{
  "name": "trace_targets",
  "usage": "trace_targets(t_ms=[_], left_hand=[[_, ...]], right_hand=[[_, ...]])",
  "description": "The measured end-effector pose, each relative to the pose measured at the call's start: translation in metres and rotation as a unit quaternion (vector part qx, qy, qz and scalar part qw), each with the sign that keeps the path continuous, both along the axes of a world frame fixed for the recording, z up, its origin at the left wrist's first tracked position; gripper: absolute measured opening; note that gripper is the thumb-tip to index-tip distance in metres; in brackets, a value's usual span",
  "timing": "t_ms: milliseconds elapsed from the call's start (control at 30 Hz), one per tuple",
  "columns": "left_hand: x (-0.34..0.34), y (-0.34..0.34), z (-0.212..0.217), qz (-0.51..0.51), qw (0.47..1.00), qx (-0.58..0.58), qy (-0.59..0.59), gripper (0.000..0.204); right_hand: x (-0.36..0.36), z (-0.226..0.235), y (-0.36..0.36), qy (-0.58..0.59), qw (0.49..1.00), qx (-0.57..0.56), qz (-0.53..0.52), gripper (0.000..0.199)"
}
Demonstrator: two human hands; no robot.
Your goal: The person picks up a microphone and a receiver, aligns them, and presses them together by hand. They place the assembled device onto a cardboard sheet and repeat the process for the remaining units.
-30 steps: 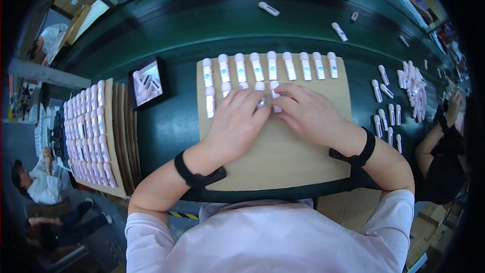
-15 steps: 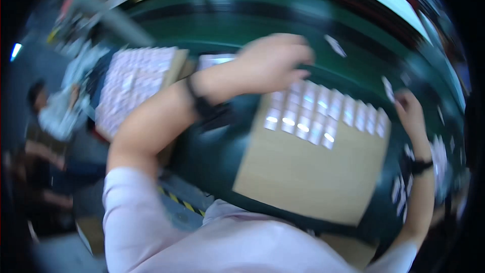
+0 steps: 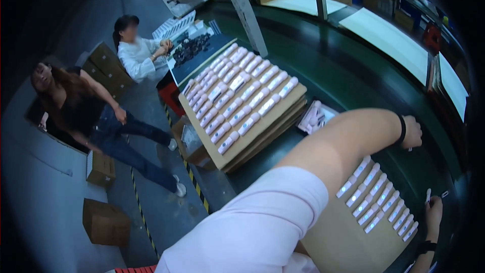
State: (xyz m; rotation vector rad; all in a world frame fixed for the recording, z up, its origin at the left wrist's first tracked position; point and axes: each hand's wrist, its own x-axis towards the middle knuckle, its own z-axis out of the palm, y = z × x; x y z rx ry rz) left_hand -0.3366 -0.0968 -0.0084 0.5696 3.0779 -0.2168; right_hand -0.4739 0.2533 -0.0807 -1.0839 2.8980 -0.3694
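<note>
My left hand (image 3: 413,132) reaches over the dark green conveyor belt, past the top of the cardboard sheet. Its fingers are curled, with a small piece I cannot make out at their tips. At the right edge, my right hand (image 3: 433,213) pinches a small pale pink handheld device (image 3: 428,194), held upright. Between my arms, the cardboard sheet (image 3: 336,240) carries short rows of similar pink devices (image 3: 376,184), several with lit displays. My left arm hides part of the sheet. Another small piece (image 3: 445,193) lies beside my right hand.
To the left, stacked cardboard sheets (image 3: 298,107) bear many pink devices (image 3: 242,88). A box (image 3: 323,116) of pink parts stands behind my arm. A seated person (image 3: 136,55) handles black parts; another person (image 3: 96,101) stands in the aisle near cartons (image 3: 106,222).
My view has swung to the left, bringing the full stack and two people into sight. My left hand has moved off the device rows, out over the belt. The right hand still pinches a device.
</note>
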Motion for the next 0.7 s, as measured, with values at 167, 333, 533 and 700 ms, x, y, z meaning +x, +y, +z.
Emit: trace_targets(t_ms=[167, 333, 533, 700], left_hand=[[-0.013, -0.012, -0.028, 0.012, 0.999, -0.021, -0.034, 0.03], [-0.022, -0.021, -0.044, 0.033, 0.998, -0.012, -0.048, 0.029], [-0.009, -0.028, -0.029, 0.073, 0.996, 0.055, -0.011, 0.024], [0.035, -0.023, 0.017, 0.083, 0.962, 0.261, 0.023, 0.025]], right_hand=[[0.02, 0.009, -0.022, 0.032, 0.999, -0.011, -0.009, 0.019], [0.027, 0.015, -0.034, -0.001, 1.0, -0.017, 0.015, 0.018], [0.042, 0.037, -0.035, -0.134, 0.982, -0.131, -0.003, 0.016], [0.05, 0.041, -0.017, -0.16, 0.945, -0.28, 0.053, 0.017]])
